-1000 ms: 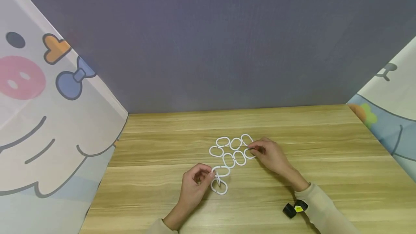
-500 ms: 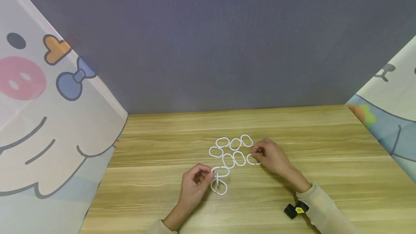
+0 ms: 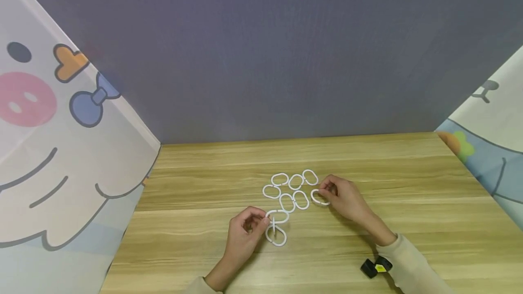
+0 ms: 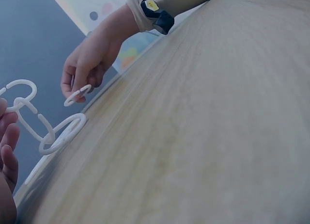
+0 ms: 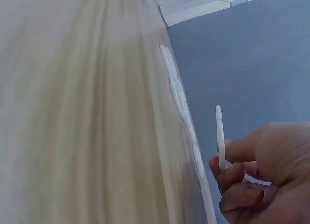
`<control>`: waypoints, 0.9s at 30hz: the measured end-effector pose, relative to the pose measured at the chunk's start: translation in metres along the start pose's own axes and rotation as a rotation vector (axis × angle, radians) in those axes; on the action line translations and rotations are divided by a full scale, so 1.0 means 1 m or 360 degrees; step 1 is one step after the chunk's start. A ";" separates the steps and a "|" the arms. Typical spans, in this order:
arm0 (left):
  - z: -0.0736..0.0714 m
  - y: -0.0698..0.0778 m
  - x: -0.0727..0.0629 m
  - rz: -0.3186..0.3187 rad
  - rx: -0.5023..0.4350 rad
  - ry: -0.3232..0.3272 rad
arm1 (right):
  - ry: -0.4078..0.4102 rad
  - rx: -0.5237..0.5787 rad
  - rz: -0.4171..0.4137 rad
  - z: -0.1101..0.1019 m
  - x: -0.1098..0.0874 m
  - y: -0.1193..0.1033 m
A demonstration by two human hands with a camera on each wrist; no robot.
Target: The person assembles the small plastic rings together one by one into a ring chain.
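Observation:
My left hand (image 3: 246, 232) pinches a short chain of white plastic links at its upper end. In the left wrist view an upper link (image 4: 23, 83), a middle one and a lower link (image 4: 72, 132) hook through each other, each with a small gap in its loop. My right hand (image 3: 344, 198) pinches a single white link (image 3: 316, 197) between thumb and fingertips; the right wrist view shows this link (image 5: 220, 134) edge-on, raised off the table. Between the hands several loose white links (image 3: 301, 200) lie flat on the wooden table.
The wooden table (image 3: 184, 239) meets a grey panel (image 3: 261, 58) at the back. Cartoon-printed panels stand at the left (image 3: 81, 158) and right (image 3: 498, 121). A black device with a yellow mark (image 3: 377, 267) is strapped at the right sleeve.
My right hand has lifted one link off the group of loose links, moving it slightly right and turning it. My left hand stays in place with its chain, whose middle link has swung a little.

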State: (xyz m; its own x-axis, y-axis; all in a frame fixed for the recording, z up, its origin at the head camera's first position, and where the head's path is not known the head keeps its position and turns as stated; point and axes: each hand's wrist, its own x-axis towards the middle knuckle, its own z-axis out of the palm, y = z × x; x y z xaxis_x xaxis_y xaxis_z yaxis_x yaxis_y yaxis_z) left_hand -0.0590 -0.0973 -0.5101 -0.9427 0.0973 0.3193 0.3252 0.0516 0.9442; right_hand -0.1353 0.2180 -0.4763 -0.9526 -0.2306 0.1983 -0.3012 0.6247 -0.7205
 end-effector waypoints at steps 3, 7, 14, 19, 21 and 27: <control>0.000 0.000 0.000 0.0000 -0.0004 0.0001 | 0.0020 0.0088 0.0002 -0.001 0.000 -0.004; 0.000 0.000 0.000 0.0004 0.0005 0.0005 | 0.0037 0.0245 0.0004 -0.002 0.000 -0.009; 0.001 -0.001 -0.001 0.0011 0.0016 0.0014 | -0.0109 0.0623 -0.0001 -0.002 -0.002 -0.015; 0.001 -0.001 -0.001 -0.0006 0.0017 0.0019 | -0.0149 0.0647 0.0077 -0.001 -0.004 -0.025; 0.001 -0.001 -0.001 -0.0008 0.0018 0.0017 | -0.0167 0.0655 0.0102 -0.001 -0.005 -0.029; 0.001 -0.001 -0.001 -0.0017 0.0002 0.0004 | -0.0219 0.0761 0.0122 0.001 -0.008 -0.036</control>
State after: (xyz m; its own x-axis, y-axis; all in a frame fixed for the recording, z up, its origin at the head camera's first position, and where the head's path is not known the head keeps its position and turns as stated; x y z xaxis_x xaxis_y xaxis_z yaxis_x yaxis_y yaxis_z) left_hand -0.0585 -0.0969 -0.5110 -0.9463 0.0940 0.3093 0.3151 0.0541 0.9475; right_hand -0.1170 0.1965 -0.4521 -0.9471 -0.3139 0.0663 -0.1465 0.2393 -0.9598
